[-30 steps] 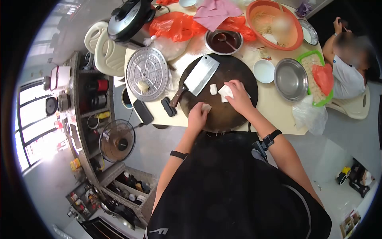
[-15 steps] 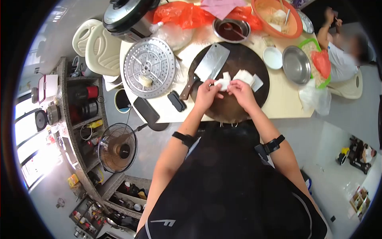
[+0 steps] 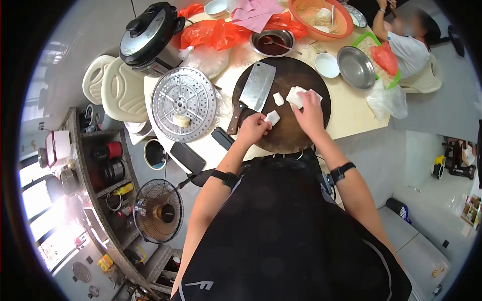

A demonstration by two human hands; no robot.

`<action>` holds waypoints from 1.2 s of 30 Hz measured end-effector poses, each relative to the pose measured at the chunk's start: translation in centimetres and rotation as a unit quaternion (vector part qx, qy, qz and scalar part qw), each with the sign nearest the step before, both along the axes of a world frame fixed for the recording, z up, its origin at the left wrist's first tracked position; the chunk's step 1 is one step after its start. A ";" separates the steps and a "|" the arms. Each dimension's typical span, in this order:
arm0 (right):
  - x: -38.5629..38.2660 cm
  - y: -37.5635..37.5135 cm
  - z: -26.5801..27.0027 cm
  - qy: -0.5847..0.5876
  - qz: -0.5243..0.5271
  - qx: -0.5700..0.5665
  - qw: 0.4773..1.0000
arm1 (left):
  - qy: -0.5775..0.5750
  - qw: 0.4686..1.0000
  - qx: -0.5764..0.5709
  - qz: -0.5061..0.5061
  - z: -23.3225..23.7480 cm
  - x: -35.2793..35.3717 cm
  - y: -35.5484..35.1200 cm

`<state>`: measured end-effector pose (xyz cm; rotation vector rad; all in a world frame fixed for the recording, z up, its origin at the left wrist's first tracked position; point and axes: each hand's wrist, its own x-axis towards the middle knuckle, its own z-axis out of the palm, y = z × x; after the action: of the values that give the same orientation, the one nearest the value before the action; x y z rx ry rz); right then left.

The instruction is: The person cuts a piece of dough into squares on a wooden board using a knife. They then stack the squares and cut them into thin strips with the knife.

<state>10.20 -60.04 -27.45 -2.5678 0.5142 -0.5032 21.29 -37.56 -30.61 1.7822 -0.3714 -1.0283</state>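
My left hand (image 3: 254, 128) is closed on a white piece (image 3: 272, 118) over the round dark board (image 3: 291, 131). My right hand (image 3: 309, 113) reaches to a stack of white pieces (image 3: 295, 97) at the board's right side; its fingertips touch the stack, and whether they grip a piece is unclear. Between the hands and farther back lies a small white piece (image 3: 278, 99). A cleaver (image 3: 259, 85) rests flat on the board's left part, its wooden handle (image 3: 235, 118) over the edge.
Left of the board stands a perforated steamer plate (image 3: 193, 103) with one pale piece on it. Behind are a bowl of dark sauce (image 3: 271, 44), an orange basin (image 3: 321, 20) and a pressure cooker (image 3: 148, 37). A person (image 3: 409, 45) sits at the right.
My hands have moved apart. The left one keeps a white piece nearer me, while the right one has gone to the stack. The camera view has shifted.
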 end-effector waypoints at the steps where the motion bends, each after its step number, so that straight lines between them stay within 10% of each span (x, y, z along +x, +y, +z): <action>1: 0.1 -0.7 -0.1 0.020 -0.021 -0.018 0.999 | 0.010 1.000 -0.007 0.002 0.1 -0.1 -0.4; 19: -0.3 -4.7 -1.3 0.095 -0.031 0.157 0.983 | -0.203 0.977 0.049 -0.054 -0.9 3.3 -9.3; 36: -0.3 -2.1 -0.1 0.038 -0.032 0.000 0.999 | 0.204 0.979 -0.011 -0.025 0.4 1.6 -10.1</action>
<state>9.91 -62.15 -27.58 -2.5856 0.6247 -0.4282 22.86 -47.66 -30.22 1.5001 -0.1719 -1.3855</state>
